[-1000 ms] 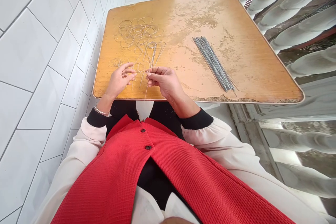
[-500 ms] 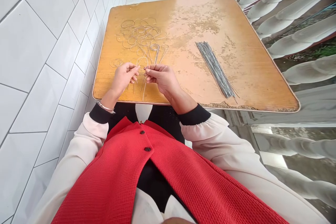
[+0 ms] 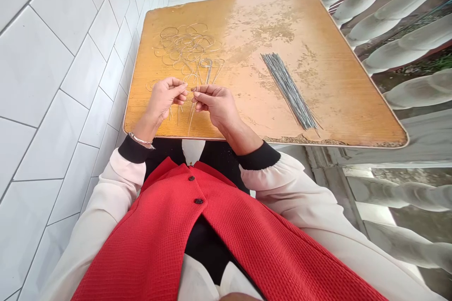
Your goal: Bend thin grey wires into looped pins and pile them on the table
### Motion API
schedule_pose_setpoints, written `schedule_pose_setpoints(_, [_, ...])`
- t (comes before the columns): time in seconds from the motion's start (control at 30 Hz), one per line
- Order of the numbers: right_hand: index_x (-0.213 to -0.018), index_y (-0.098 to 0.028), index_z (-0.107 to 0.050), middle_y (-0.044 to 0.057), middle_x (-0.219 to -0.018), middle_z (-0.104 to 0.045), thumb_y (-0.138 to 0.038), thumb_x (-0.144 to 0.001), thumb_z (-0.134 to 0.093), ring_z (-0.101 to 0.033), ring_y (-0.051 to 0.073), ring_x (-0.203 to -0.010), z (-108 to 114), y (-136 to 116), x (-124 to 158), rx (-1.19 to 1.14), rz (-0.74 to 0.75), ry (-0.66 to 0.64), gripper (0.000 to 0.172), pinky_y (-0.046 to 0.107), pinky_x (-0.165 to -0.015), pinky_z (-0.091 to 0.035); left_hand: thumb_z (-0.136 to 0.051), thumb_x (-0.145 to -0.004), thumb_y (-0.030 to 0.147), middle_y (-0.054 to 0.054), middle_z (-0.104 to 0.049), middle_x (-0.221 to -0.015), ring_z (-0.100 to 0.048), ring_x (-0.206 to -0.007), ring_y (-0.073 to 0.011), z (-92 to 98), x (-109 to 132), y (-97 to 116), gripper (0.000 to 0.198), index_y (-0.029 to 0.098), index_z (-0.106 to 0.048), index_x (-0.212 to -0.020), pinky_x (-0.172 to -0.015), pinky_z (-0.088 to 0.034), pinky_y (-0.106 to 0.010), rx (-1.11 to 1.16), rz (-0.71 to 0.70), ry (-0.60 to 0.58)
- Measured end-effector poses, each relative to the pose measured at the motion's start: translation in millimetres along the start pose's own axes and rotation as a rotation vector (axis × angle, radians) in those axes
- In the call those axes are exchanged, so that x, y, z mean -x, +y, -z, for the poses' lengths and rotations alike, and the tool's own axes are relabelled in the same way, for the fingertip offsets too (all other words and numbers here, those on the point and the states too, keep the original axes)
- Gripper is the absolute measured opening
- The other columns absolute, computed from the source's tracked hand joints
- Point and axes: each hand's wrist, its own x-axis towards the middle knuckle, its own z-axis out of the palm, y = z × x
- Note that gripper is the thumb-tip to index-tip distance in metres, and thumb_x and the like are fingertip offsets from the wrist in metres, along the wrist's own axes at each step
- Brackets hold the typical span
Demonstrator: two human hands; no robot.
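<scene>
Between my hands is a thin metal wire bent into a loop, its straight tail slanting down toward the table's near edge. My left hand pinches the loop's left side between thumb and fingers. On the other side, my right hand is closed in a pinch on the same wire. Just beyond the fingers lies a loose heap of curled wires. Several looped wires with straight legs rest at the heap's near side. Some wire ends show under my left hand, partly hidden by it.
A bundle of straight grey wires lies on the right half of the worn wooden table. A white tiled wall runs close along the left. White balusters stand along the right side.
Both hands keep their pinch on the wire. The loop has shifted slightly and its tail now slants more to the left. The view has moved a little.
</scene>
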Motion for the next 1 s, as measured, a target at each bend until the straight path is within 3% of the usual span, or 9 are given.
schedule_pose_setpoints(0.27, [-0.084, -0.017, -0.066, -0.004, -0.062, -0.063, -0.012, -0.081, -0.074, -0.053, 0.005, -0.045, -0.6, 3.3, -6.2, 0.042, -0.064, 0.026, 0.009, 0.019, -0.048, -0.049, -0.061, -0.094, 0.01, 0.006, -0.065, -0.063, -0.06, -0.055, -0.002, -2.0, -4.3, -8.5, 0.016, 0.016, -0.056, -0.08, -0.058, -0.048, -0.015, 0.031, 0.058, 0.012])
schedule_pose_setpoints(0.4, [-0.09, -0.018, -0.06, -0.006, -0.055, -0.061, -0.003, -0.08, -0.068, -0.054, 0.008, -0.042, -0.2, 4.6, -17.1, 0.139, -0.088, 0.105, 0.02, 0.019, -0.044, -0.048, -0.06, -0.094, 0.01, 0.006, -0.065, -0.064, -0.061, -0.054, -0.0038, 4.2, -11.7, -10.3, 0.005, 0.015, -0.058, -0.096, -0.058, -0.049, -0.017, -0.023, 0.08, 0.038])
schedule_pose_setpoints(0.6, [-0.095, -0.021, -0.058, -0.007, -0.053, -0.059, -0.004, -0.074, -0.068, -0.056, 0.011, -0.042, 7.7, 15.3, -29.9, 0.331, -0.074, 0.075, 0.028, 0.022, -0.042, -0.046, -0.06, -0.096, 0.017, 0.005, -0.068, -0.072, -0.063, -0.056, -0.0046, 12.5, -11.7, -19.4, 0.023, 0.016, -0.056, -0.119, -0.056, -0.048, -0.017, -0.222, 0.007, 0.12])
schedule_pose_setpoints(0.83, [-0.095, -0.022, -0.063, -0.006, -0.058, -0.058, -0.005, -0.07, -0.064, -0.054, 0.011, -0.045, 10.5, 18.8, -31.2, 0.401, 0.026, 0.078, 0.03, 0.026, -0.047, -0.048, -0.059, -0.096, 0.016, 0.0, -0.073, -0.083, -0.065, -0.061, -0.0047, 11.8, -10.2, -26.8, 0.015, 0.018, -0.061, -0.111, -0.055, -0.049, -0.015, -0.397, -0.068, 0.139])
schedule_pose_setpoints(1.0, [-0.093, -0.02, -0.067, -0.003, -0.064, -0.061, -0.006, -0.073, -0.059, -0.058, 0.013, -0.051, 29.5, 19.9, -26.8, 0.536, 0.103, 0.196, 0.026, 0.033, -0.059, -0.053, -0.058, -0.093, 0.013, -0.001, -0.072, -0.089, -0.063, -0.062, -0.0048, 17.3, -9.7, -32.0, 0.008, 0.018, -0.064, -0.096, -0.058, -0.05, -0.018, -0.494, -0.167, 0.146])
